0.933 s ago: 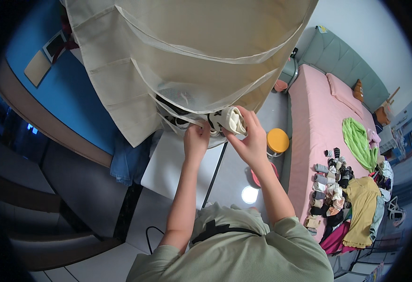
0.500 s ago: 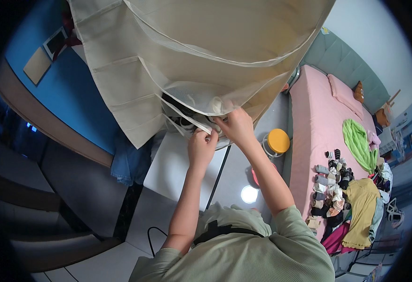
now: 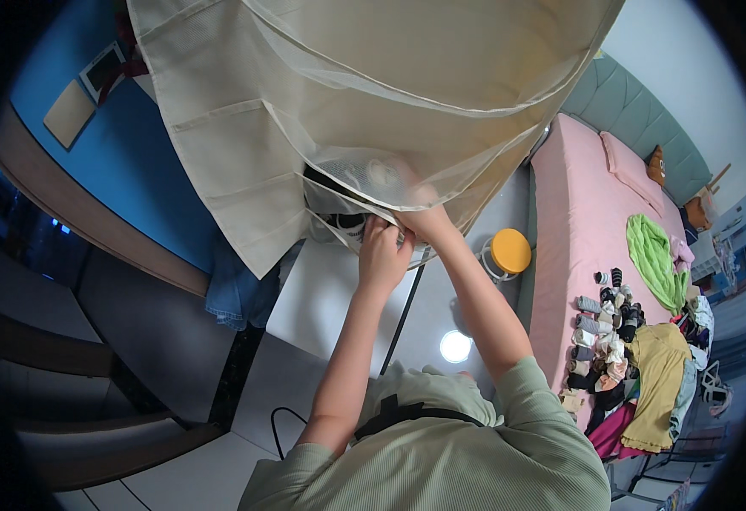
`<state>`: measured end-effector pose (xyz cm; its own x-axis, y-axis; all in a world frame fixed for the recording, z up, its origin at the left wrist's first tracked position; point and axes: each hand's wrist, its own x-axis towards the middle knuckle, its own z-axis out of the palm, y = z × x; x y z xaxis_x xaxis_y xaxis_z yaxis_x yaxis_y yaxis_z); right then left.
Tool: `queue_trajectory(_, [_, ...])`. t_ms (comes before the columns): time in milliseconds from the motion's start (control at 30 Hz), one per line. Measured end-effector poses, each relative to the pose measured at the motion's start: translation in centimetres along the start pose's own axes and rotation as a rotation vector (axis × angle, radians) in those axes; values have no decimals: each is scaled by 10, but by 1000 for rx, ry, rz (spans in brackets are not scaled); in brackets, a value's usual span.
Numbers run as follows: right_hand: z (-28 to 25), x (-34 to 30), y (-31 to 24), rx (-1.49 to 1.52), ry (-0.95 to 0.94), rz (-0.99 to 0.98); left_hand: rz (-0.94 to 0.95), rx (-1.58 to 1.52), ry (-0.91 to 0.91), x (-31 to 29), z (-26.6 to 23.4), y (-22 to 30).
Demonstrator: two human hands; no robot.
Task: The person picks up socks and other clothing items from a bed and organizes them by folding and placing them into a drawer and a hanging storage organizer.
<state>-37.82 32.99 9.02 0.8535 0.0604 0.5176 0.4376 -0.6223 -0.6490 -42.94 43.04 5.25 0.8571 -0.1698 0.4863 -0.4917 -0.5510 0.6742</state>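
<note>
A beige hanging organizer (image 3: 237, 162) with mesh-fronted pockets hangs in front of me. My left hand (image 3: 384, 257) is closed on the trimmed rim of its lowest mesh pocket. My right hand (image 3: 426, 220) reaches into the mesh pocket above; its fingers are blurred behind the netting. Close to those fingers, a cream rolled bundle (image 3: 381, 174), perhaps a sock, shows through the mesh. Black-and-white items (image 3: 349, 223) lie in the lowest pocket beside my left hand. What my right fingers grip is hidden.
Below the organizer stands a white surface (image 3: 330, 298), with a yellow-topped stool (image 3: 510, 251) to its right. The pink bed (image 3: 560, 221) at right bears several rolled socks (image 3: 590, 324), a green cloth (image 3: 652, 255) and a yellow garment (image 3: 652, 375). Blue denim (image 3: 235, 289) hangs at left.
My right hand has gone from the pocket's rim deeper into the upper mesh pocket. My left hand has shifted slightly up and right along the lower rim. The organizer has swung slightly.
</note>
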Motion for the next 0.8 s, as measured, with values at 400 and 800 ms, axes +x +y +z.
queue_trajectory(400, [-24,-18,-10,180,-246,277,-20,-205,-7,11,4,-5])
queue_trajectory(800, [-47,-50,-17,383,-204,277,-124,-224,-112,-17,4,-2])
